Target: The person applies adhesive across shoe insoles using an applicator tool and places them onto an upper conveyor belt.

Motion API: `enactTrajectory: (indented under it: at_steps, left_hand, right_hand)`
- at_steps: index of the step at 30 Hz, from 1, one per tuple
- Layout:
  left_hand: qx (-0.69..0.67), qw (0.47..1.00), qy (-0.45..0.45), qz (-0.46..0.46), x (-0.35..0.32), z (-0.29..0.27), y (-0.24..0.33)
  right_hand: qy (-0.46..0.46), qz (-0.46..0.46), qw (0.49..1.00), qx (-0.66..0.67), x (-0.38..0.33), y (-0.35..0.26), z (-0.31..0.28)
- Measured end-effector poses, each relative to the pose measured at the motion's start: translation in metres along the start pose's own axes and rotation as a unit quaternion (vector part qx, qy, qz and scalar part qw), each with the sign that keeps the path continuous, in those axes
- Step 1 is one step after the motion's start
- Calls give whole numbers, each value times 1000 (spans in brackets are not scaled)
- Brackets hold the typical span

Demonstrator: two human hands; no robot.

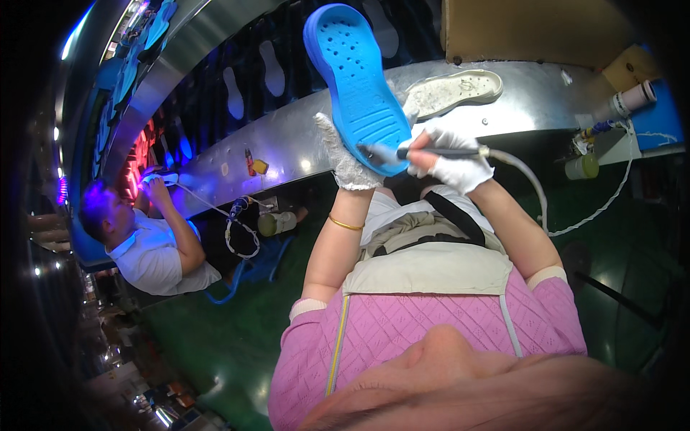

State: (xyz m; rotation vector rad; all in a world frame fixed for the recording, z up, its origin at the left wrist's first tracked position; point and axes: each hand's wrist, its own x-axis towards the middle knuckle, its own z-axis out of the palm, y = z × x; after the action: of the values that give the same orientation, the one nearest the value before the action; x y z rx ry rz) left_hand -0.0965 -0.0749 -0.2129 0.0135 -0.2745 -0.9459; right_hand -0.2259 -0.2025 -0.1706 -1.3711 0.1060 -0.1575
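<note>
1. Left hand (345, 161), in a white knit glove, is wrapped around the near end of a bright blue shoe sole (356, 82). The sole is held up in the air, perforated face toward the camera, toe end pointing far and a bit left, well clear of the tabletop.
2. Right hand (453, 158), also in a white glove, is clenched around a slim dark pen-like tool (424, 152). The tool lies roughly level and its tip touches the near edge of the blue sole, just beside the left hand's fingers.
3. A pale hose (528, 183) runs from the back of the tool off to the right and curves down toward the near side.
4. There's a gold bangle (345, 224) on the left wrist; both forearms come up from a pink knit top with a grey apron over it.
5. Just beyond the hands, a curved metal tabletop (532, 93) carries a grubby white sole (453, 90), lying flat to the right of the blue one.
6. Further right on it sits a white cylinder-shaped thing (629, 100), maybe a roller or nozzle, hard to tell at the rim of the view.
7. Behind the tabletop, a dark rack (251, 79) shows pale sole shapes in a row.
8. Far left, another person in a white shirt (154, 255) is working with both hands near a glowing red light.
</note>
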Motion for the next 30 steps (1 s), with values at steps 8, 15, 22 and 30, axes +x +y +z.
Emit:
enactTrajectory:
  at_steps: [8, 15, 22, 30]
  left_hand:
    - [159, 982, 67, 70, 7, 18, 1]
    - [197, 972, 75, 108, 10, 30, 9]
    - [217, 972, 72, 56, 16, 28, 19]
    - [271, 958, 85, 43, 30, 30, 41]
  right_hand:
    - [12, -225, 962, -152, -4, 9, 20]
    - [37, -43, 998, -24, 10, 16, 5]
    - [-18, 22, 998, 60, 17, 4, -5]
    - [-46, 15, 999, -11, -2, 18, -2]
